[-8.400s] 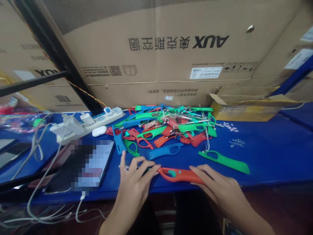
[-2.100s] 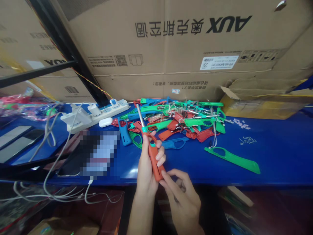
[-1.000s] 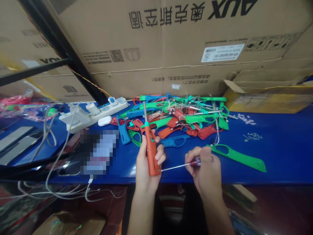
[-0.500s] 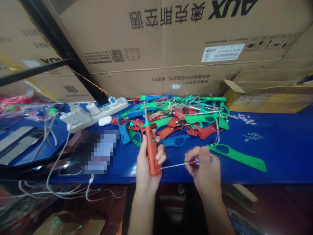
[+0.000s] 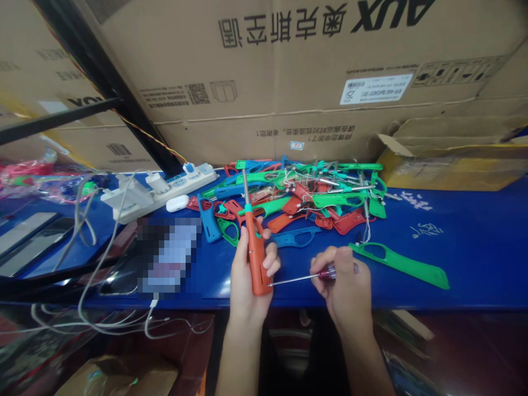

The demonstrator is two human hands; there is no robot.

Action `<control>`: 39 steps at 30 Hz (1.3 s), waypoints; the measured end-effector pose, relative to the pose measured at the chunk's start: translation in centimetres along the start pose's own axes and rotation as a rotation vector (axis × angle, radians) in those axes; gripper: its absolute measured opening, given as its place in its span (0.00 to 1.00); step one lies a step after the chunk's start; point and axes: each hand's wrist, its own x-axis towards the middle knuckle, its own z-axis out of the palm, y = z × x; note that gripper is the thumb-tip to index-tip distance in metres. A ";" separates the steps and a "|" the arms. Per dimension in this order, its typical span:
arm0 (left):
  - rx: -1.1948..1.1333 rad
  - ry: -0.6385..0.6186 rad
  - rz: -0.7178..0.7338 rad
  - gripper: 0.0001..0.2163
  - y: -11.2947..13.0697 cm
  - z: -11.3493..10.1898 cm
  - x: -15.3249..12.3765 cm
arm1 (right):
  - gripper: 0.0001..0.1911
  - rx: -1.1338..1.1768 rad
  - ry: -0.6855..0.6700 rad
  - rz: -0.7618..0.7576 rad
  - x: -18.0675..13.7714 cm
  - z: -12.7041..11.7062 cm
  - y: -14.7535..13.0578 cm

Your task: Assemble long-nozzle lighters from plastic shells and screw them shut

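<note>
My left hand [image 5: 252,280] is closed round an orange gas lighter [image 5: 258,258] with a green collar and a metal tube pointing up and away from me. In my right hand [image 5: 346,283] is a screwdriver [image 5: 297,279] with a clear dark-red handle, its shaft pointing left. The screwdriver's tip meets the lower right side of the lighter's body, by a small hole. Beyond both hands lies a pile of green, red and blue lighter shells [image 5: 338,199] with metal tubes and thin wires. A single green shell [image 5: 406,267] rests to the right of my right hand.
Small white parts [image 5: 414,201] and a little heap of screws [image 5: 428,230] lie on the blue table [image 5: 474,264] at right. A power strip [image 5: 165,192], a white case [image 5: 177,204] and a phone [image 5: 171,258] with cables are at left. Cardboard boxes [image 5: 289,82] stand behind.
Almost nothing differs. Both hands, the lighter and the screwdriver keep their places, with the screwdriver's tip still at the lighter's lower side.
</note>
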 end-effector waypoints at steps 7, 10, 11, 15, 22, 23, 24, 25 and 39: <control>0.010 0.024 0.012 0.13 0.0 0.2 0.1 | 0.26 -0.035 -0.006 0.032 0.0 0.4 -0.6; 0.019 0.034 0.028 0.12 -0.1 0.3 0.0 | 0.21 -0.090 0.125 0.014 -0.1 1.1 -1.0; 0.025 0.036 0.036 0.12 -0.2 0.3 0.0 | 0.22 -0.109 0.165 -0.003 -0.1 1.4 -1.1; 0.035 0.039 0.063 0.12 -0.2 0.3 -0.1 | 0.19 -0.175 0.170 -0.137 -0.4 1.7 -0.9; 0.027 0.047 0.079 0.11 -0.1 0.3 -0.1 | 0.07 0.117 -0.180 -0.160 -0.2 0.8 -1.1; 0.026 0.045 0.083 0.11 -0.1 0.3 -0.1 | 0.08 0.096 -0.200 -0.143 -0.3 0.7 -1.2; 0.025 0.042 0.085 0.11 -0.1 0.4 -0.1 | 0.10 0.069 -0.205 -0.142 -0.3 0.7 -1.2; 0.025 0.040 0.086 0.11 -0.1 0.4 -0.1 | 0.11 0.041 -0.194 -0.155 -0.4 0.7 -1.3; -0.033 0.052 0.074 0.13 0.0 0.0 0.0 | 0.12 -0.047 0.096 -0.348 -0.3 0.6 -0.4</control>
